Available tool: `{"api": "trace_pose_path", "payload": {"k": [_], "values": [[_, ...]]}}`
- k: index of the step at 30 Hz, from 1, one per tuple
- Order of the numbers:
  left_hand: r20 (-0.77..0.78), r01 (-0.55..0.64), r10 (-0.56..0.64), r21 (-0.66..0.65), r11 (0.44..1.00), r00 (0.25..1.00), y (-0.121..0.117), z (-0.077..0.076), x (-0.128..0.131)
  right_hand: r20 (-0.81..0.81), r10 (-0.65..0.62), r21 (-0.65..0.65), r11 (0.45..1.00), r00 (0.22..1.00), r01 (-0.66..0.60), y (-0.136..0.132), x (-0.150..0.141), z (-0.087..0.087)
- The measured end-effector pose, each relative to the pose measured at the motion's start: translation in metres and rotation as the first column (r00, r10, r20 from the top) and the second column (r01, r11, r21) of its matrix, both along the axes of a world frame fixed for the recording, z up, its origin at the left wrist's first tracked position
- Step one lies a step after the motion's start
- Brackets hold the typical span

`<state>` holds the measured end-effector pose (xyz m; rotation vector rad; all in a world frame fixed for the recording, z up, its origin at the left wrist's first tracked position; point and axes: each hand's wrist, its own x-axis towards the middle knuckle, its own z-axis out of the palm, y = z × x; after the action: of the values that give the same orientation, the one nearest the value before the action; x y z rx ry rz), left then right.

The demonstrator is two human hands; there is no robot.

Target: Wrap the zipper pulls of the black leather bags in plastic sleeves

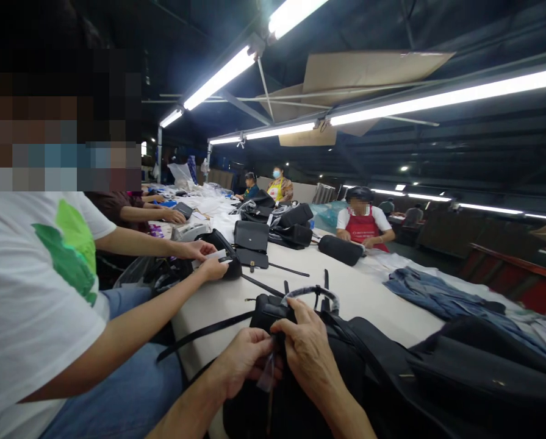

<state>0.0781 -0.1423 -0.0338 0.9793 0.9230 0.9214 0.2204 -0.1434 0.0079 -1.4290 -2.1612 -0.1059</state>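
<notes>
A black backpack-style bag (346,366) lies before me at the table's near edge, its straps trailing over the table. Its curved top handle (332,297) is wrapped in clear plastic. My left hand (249,360) pinches a strip of clear plastic film (266,375) at the bag's upper side. Close against it, my right hand (307,341) has its thumb and bent fingers on the bag beside the handle. What lies between the right fingertips is too small to make out.
At my left a co-worker's hands (211,259) handle a black bag (229,262). Black bags (251,236) and straps lie along the white table (341,274). More black bags (492,360) are piled at the right, near blue denim cloth (441,292). A person in a red apron (364,228) sits opposite.
</notes>
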Motion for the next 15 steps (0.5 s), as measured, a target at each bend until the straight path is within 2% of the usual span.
{"api": "trace_pose_path", "payload": {"k": [5,11,15], "values": [[0.070,-0.070,0.070,-0.007,0.998,0.995,-0.002,-0.006,0.006,-0.019,-0.016,-0.031,0.999,1.000,0.016,0.005,-0.001,-0.011],[0.149,-0.204,0.202,0.003,0.979,0.968,0.002,-0.017,0.023,-0.024,-0.034,-0.028,0.999,0.999,0.033,0.005,-0.004,-0.016],[0.172,-0.243,0.241,-0.009,0.970,0.955,0.004,-0.020,0.028,-0.050,-0.028,-0.036,0.999,0.998,0.026,0.007,-0.003,-0.018]]}}
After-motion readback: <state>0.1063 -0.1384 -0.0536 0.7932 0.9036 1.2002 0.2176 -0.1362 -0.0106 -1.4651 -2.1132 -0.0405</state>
